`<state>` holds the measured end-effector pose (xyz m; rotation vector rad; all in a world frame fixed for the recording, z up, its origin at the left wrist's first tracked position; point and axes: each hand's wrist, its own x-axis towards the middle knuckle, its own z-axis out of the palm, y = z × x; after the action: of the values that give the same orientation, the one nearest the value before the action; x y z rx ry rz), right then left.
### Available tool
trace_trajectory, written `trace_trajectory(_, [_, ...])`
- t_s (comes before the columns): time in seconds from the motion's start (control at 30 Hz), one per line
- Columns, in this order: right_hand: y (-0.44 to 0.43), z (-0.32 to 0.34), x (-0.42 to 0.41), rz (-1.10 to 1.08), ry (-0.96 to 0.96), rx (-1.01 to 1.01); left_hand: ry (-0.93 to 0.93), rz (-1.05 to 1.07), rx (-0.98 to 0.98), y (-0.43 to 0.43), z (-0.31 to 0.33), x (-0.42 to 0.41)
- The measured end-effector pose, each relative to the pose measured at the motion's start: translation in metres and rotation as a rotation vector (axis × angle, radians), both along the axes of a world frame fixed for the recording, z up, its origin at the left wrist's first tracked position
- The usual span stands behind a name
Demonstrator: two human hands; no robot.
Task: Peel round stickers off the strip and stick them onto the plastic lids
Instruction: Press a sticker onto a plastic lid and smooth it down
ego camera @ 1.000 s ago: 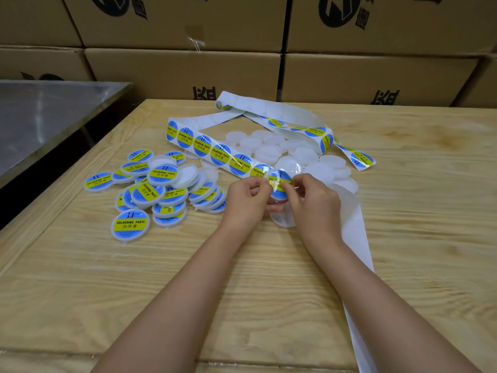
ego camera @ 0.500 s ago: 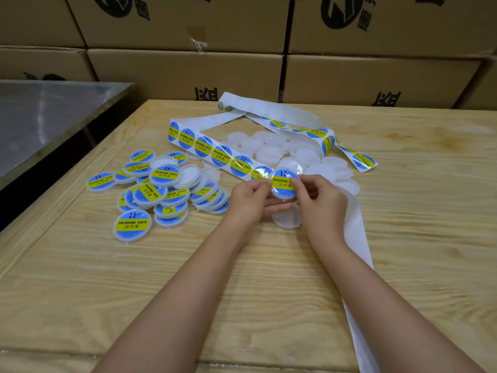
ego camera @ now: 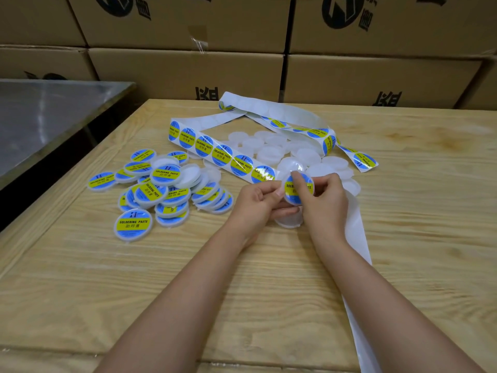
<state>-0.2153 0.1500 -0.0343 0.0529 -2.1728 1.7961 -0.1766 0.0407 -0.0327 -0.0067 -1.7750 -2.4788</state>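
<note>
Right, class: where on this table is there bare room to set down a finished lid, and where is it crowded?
Bare wood lies between the labelled lids and the near edge, and right of the backing strip. Crowded: around plain lids and sticker strip.

Stickers (ego camera: 222, 155) are blue with a yellow band and dark lettering; strip (ego camera: 357, 238) white; bare lids (ego camera: 269, 153) translucent white; bench (ego camera: 134, 278) pale wood-grain; boxes (ego camera: 188, 74) brown.

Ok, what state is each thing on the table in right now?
held lid, stickered, up between both hands
left hand, grips the held lid's edge
right hand, pinches the held lid
sticker strip, lying looped, stickers on part of it
labelled lids, piled together
blank lids, heaped, unstickered
</note>
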Motion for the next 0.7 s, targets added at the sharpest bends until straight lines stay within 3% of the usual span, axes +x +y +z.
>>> trace_trajectory(0.27, [-0.0012,0.0005,0.0025,0.256,0.061,0.023,0.005,0.058,0.077,-0.0047,0.003,0.0001])
trace_trajectory(0.43, [0.0026,0.0003,0.0006,0.29,0.145,0.054,-0.065,0.123,0.117,-0.009,0.0047,-0.003])
trace_trajectory(0.7, [0.003,-0.0007,0.0002,0.206,0.064,-0.049,-0.059,0.207,-0.112,-0.0053,0.0043,-0.003])
